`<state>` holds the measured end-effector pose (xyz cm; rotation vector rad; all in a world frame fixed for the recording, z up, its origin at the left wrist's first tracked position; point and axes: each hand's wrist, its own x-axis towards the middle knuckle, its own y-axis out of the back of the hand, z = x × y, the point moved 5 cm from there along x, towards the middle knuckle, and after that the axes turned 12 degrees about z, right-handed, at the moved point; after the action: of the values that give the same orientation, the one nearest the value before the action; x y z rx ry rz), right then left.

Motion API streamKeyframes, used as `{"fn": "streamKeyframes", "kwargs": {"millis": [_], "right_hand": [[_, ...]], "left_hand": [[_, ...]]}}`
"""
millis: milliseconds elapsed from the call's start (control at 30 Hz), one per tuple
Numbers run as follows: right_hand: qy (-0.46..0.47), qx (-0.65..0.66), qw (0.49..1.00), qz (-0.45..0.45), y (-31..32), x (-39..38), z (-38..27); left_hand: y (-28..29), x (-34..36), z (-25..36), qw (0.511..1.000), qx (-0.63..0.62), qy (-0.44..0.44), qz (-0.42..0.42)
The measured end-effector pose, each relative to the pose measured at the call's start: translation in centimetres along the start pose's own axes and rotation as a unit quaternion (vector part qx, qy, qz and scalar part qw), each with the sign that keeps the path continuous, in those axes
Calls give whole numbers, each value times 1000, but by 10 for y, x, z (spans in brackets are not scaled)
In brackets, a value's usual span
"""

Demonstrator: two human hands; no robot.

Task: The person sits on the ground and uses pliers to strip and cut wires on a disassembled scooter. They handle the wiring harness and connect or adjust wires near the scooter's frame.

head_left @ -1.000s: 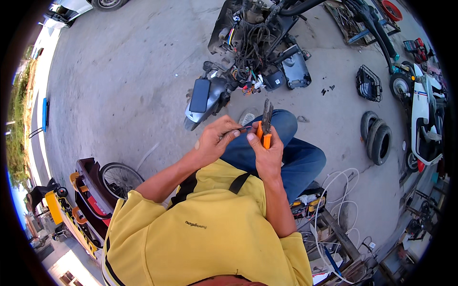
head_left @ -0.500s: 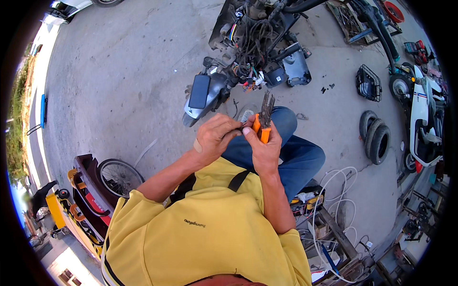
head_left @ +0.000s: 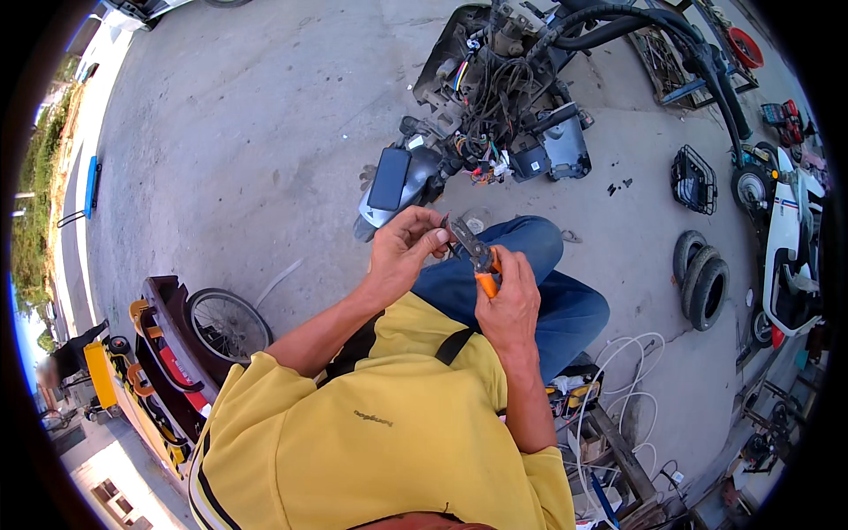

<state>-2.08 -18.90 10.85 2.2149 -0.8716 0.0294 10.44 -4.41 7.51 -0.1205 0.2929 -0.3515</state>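
My left hand (head_left: pixel 405 252) is closed in a pinch on a thin dark wire (head_left: pixel 446 224) above my lap. My right hand (head_left: pixel 510 305) grips orange-handled pliers (head_left: pixel 477 256), whose dark jaws tilt up and left onto the wire by my left fingertips; whether they bite on it I cannot tell. Beyond my hands stands a partly dismantled scooter (head_left: pixel 495 106) with bundles of exposed cables and plugs. A dark phone-like slab (head_left: pixel 389 179) lies on its silver front fender (head_left: pixel 415 177).
Right: a wire basket (head_left: pixel 694 179), several loose tyres (head_left: pixel 707 291), a white scooter (head_left: pixel 786 265), coiled white hose (head_left: pixel 623 371). Left: a maroon body part (head_left: pixel 163 300), a bicycle wheel (head_left: pixel 228 325), a person in dark clothing (head_left: pixel 69 358). A red tub (head_left: pixel 745 47) lies at the back right.
My right hand has turned the pliers from upright to leaning left, bringing their jaws to the wire in my left fingers. The whole view has shifted slightly down and right.
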Motion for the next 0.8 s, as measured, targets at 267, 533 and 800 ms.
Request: {"fn": "streamKeyframes", "kwargs": {"millis": [267, 533, 800], "right_hand": [[41, -24, 999, 8, 0, 4, -9], [58, -30, 998, 16, -1, 4, -6], [68, -52, 996, 18, 1, 6, -6]], "left_hand": [[-1, 1, 1, 1000, -13, -17, -3], [-2, 1, -2, 1000, -18, -23, -5], [-4, 1, -3, 999, -35, -20, -16]]}}
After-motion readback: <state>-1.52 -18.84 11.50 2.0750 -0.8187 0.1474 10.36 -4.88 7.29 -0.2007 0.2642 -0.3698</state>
